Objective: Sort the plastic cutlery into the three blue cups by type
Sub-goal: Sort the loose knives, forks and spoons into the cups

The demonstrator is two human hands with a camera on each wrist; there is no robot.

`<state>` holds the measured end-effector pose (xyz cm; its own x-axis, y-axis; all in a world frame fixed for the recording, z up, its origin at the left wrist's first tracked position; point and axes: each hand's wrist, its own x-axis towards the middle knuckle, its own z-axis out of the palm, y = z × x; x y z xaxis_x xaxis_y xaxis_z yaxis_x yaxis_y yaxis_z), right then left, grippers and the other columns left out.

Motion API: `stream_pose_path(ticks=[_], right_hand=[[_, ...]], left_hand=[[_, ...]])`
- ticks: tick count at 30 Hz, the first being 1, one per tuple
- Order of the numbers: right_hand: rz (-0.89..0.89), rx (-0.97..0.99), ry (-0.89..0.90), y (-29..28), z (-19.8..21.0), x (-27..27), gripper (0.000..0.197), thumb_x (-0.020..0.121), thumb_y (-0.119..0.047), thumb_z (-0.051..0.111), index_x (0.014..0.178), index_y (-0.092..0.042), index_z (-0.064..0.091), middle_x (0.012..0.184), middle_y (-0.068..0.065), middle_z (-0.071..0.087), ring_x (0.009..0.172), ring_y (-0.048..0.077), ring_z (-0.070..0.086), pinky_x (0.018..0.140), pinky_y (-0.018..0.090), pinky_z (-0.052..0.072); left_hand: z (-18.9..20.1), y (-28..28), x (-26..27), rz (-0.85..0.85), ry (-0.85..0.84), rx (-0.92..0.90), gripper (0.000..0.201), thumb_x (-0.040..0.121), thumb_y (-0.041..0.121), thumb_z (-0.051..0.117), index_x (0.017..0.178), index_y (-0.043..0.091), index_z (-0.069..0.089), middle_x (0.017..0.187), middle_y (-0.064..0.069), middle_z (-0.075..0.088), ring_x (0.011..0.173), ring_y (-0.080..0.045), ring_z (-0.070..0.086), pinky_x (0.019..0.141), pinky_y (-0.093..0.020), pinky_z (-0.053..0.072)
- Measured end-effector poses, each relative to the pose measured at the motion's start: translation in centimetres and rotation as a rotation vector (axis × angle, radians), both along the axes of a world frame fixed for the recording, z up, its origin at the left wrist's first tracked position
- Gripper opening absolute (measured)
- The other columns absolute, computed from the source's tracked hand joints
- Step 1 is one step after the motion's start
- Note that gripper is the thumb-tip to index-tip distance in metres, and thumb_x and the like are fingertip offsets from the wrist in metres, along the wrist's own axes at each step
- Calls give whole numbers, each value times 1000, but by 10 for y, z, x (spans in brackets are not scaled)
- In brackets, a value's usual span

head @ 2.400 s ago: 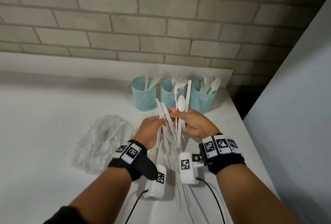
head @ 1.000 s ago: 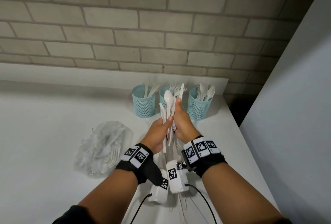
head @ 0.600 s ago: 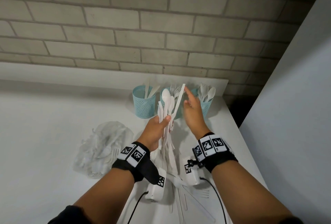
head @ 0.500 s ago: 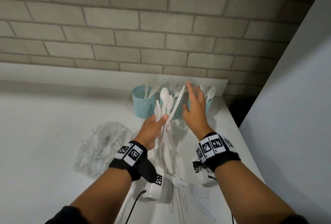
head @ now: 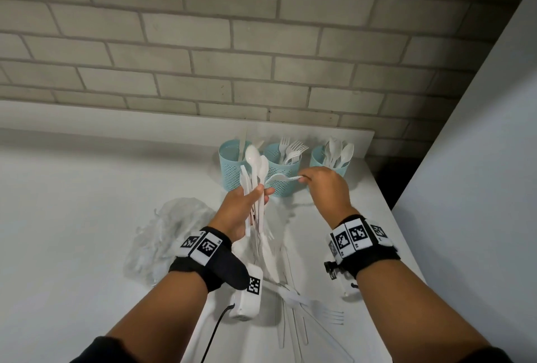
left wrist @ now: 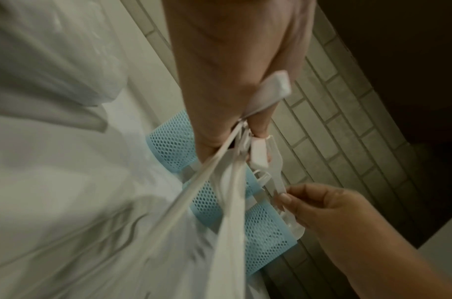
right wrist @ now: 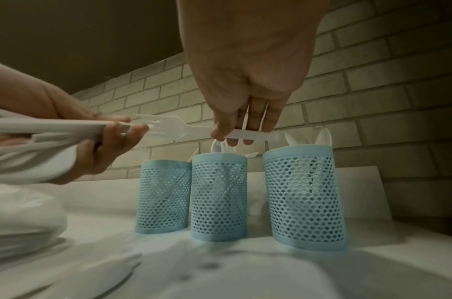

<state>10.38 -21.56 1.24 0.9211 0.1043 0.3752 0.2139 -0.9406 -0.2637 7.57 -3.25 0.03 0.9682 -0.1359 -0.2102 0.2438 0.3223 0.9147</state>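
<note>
Three blue mesh cups stand by the brick wall: the left cup (head: pixel 232 168) holds knives, the middle cup (head: pixel 280 176) forks, the right cup (head: pixel 334 163) spoons. My left hand (head: pixel 258 192) grips a bundle of white cutlery (head: pixel 255 168), spoons and knives pointing up, in front of the left and middle cups. My right hand (head: pixel 305 179) pinches a white fork (right wrist: pixel 173 127) by its handle. The fork lies level above the middle cup (right wrist: pixel 218 196), its tines touching the bundle in my left hand (right wrist: pixel 122 131).
A crumpled clear plastic bag (head: pixel 171 232) lies left of my left wrist. Loose forks and knives (head: pixel 299 304) lie on the white table (head: pixel 72 217) between my forearms. The table's right edge runs close beside my right arm, next to a grey panel (head: pixel 479 188).
Half a second ago my right hand was open over the cups with nothing in it. It has come back towards the bundle and now pinches a fork.
</note>
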Motion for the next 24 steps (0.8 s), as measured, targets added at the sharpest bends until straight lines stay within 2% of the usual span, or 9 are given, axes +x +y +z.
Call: stream_pose_path(ticks=[2, 4, 5, 7, 10, 13, 18, 21, 24], right_hand=[[-58, 110, 20, 0, 6, 0, 18, 96, -17, 47, 98, -10, 64, 87, 10, 66, 77, 24, 55, 64, 26, 33], [-59, 408, -47, 4, 12, 4, 11, 95, -13, 50, 99, -8, 59, 87, 10, 66, 80, 25, 59, 65, 26, 40], [-26, 610, -59, 8, 17, 6, 5, 94, -11, 53, 99, -9, 55, 87, 9, 66, 83, 24, 62, 68, 24, 44], [62, 979, -19, 17, 27, 13, 16, 91, -5, 56, 103, -12, 48, 93, 7, 66, 94, 21, 65, 79, 19, 48], [133, 1254, 1, 32, 40, 26, 35, 90, -1, 55, 123, -6, 42, 102, 8, 67, 102, 20, 65, 87, 31, 53], [82, 1256, -25, 44, 45, 43, 38, 90, 0, 55, 124, -8, 41, 103, 8, 68, 100, 18, 65, 87, 30, 52], [-57, 1039, 52, 49, 34, 71, 35, 87, 4, 55, 120, -2, 45, 111, 15, 65, 103, 29, 63, 86, 33, 50], [-78, 1000, 76, 48, 34, 76, 44, 86, 9, 54, 126, -5, 42, 118, 15, 60, 107, 27, 59, 83, 27, 47], [-55, 899, -35, 51, 41, 71, 46, 86, 5, 56, 128, -8, 44, 125, 11, 55, 114, 22, 52, 87, 21, 41]], left_hand=[[0, 4, 1, 15, 4, -9, 10, 96, 17, 51, 104, 19, 56, 98, 0, 69, 85, -9, 60, 88, -32, 47], [0, 7, 1, 31, 4, -23, 10, 95, 18, 51, 104, 20, 57, 99, 2, 70, 92, -10, 61, 93, -33, 45], [-1, 7, 1, 35, 0, -32, 12, 95, 18, 52, 106, 20, 57, 98, 3, 70, 94, -9, 61, 93, -32, 46], [-1, 7, 2, 36, -9, -54, 14, 95, 16, 52, 108, 20, 56, 98, 3, 70, 93, -8, 63, 87, -28, 49], [1, 8, 2, 53, -11, -115, 12, 94, 11, 53, 103, 17, 58, 95, 0, 71, 85, -7, 69, 78, -22, 54], [3, 10, 2, 70, -13, -173, 11, 92, 7, 55, 99, 13, 62, 90, -1, 74, 83, -9, 71, 75, -20, 57], [6, 16, 2, 65, -13, -181, 16, 90, 6, 58, 105, 11, 61, 99, -4, 72, 90, -10, 70, 72, -19, 56], [6, 18, 3, 60, -9, -177, 17, 88, 5, 60, 103, 13, 61, 102, -4, 72, 95, -11, 69, 79, -23, 54], [6, 18, 4, 61, -1, -181, 20, 86, 5, 62, 105, 12, 61, 105, -7, 71, 92, -11, 70, 77, -22, 56]])
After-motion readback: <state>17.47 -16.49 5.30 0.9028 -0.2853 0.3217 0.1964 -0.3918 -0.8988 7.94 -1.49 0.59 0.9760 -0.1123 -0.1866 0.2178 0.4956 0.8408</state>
